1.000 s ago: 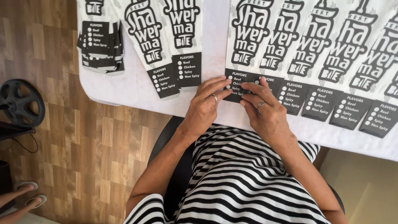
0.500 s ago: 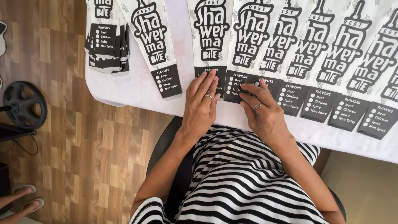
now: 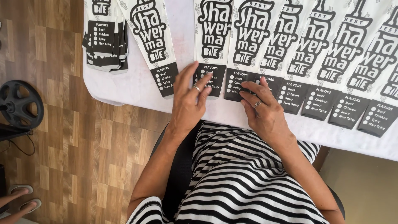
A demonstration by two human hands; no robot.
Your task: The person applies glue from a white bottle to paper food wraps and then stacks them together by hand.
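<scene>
Several long white paper sleeves with black lettering and black lower ends lie fanned in an overlapping row [image 3: 315, 58] on a white table [image 3: 137, 89]. My left hand [image 3: 188, 101] rests with its fingertips on the black end of one sleeve [image 3: 210, 79] in the middle, fingers apart, a ring on one finger. My right hand [image 3: 263, 110] lies flat beside it, fingertips pressing the black end of the neighbouring sleeve [image 3: 240, 85]. A single sleeve [image 3: 153, 41] lies apart to the left. Neither hand grips anything.
A stack of the same sleeves [image 3: 105, 41] sits at the table's left edge. Wooden floor lies to the left, with a black round wheel-like object [image 3: 18, 103]. Another person's feet in sandals [image 3: 18, 203] show at the bottom left. I sit on a dark chair [image 3: 182, 174].
A sleeve has slid right from beside the separate left one to join the row. My left hand followed it onto its black end. The right hand stayed on the neighbouring sleeve.
</scene>
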